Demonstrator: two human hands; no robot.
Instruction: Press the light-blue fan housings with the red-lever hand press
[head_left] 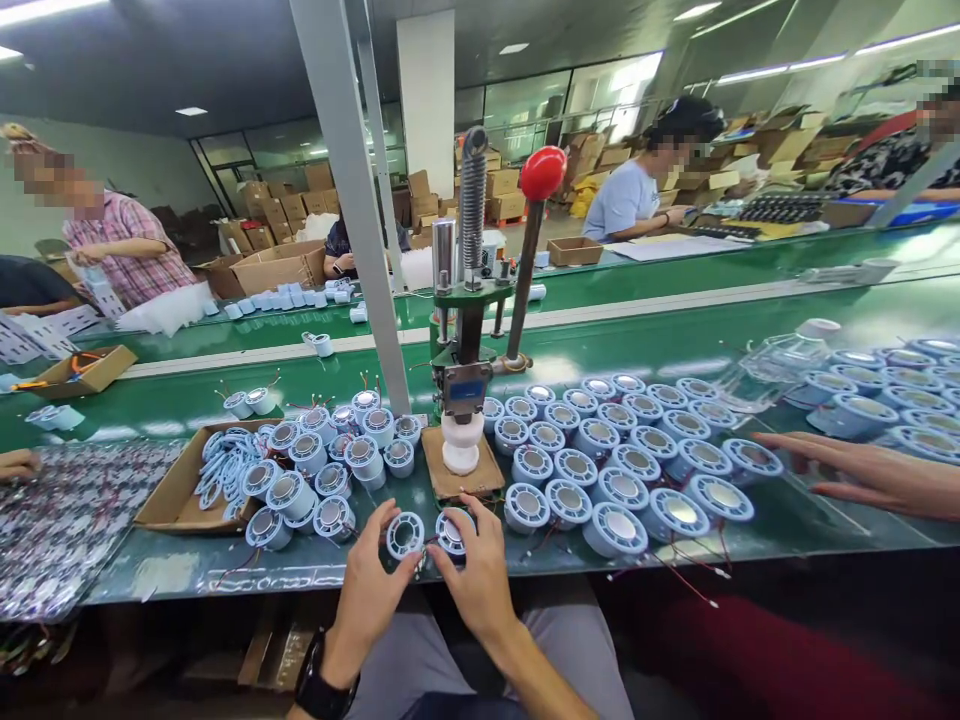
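Between the thumb and fingers of my left hand is a light-blue slotted ring with a dark centre. My right hand grips a light-blue round housing topped by a silver disc, its fingers covering part of it. Both pieces are side by side at the bench's front edge. Just behind them stands a hand press with a red ball on its lever. Its white round pressing piece is over a brown board.
Many wired blue housings crowd the right side; more cluster at left beside a cardboard box of blue rings. A co-worker's hand reaches in from the right. A grey post rises behind the press. Other people work across the green bench.
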